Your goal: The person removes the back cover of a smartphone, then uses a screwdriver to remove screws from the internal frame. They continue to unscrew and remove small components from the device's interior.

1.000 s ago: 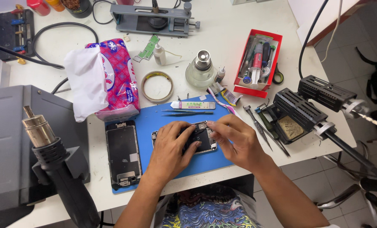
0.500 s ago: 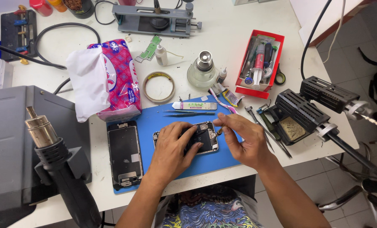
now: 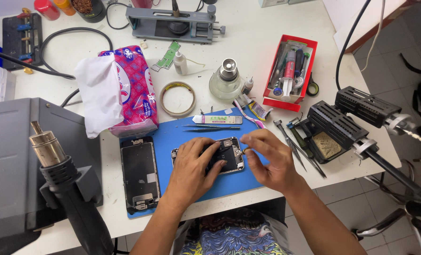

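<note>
Left hand [image 3: 191, 170] flat on opened phone [image 3: 227, 156], fingers spread, pinning it to blue mat [image 3: 172, 141]. Right hand [image 3: 272, 160] just beside phone's right edge, thumb & forefinger pinched on a tiny part [image 3: 245, 150], too small to tell what kind; other fingers curled loose.

Phone near mat centre, insides up. Detached screen [image 3: 139, 172] on mat's left side, dark, near left hand but apart. Tweezers [image 3: 210, 127] and flat pry tool [image 3: 217, 119] at mat's far edge, side by side. More tweezers [image 3: 290, 141] on table [image 3: 248, 52] right of mat, near right hand.

Hot-air nozzle [image 3: 43, 146] w/ black handle close to camera, front left, before grey station [image 3: 12, 165]. Black soldering stand [image 3: 333, 127] w/ sponge tray at right edge.

Farther: tissue pack [image 3: 132, 89], one sheet sticking out; tape roll [image 3: 177, 99]; glass dispenser bottle [image 3: 227, 80]; red tray [image 3: 290, 71] full of tools. Grey clamp fixture [image 3: 172, 23] at far edge.
</note>
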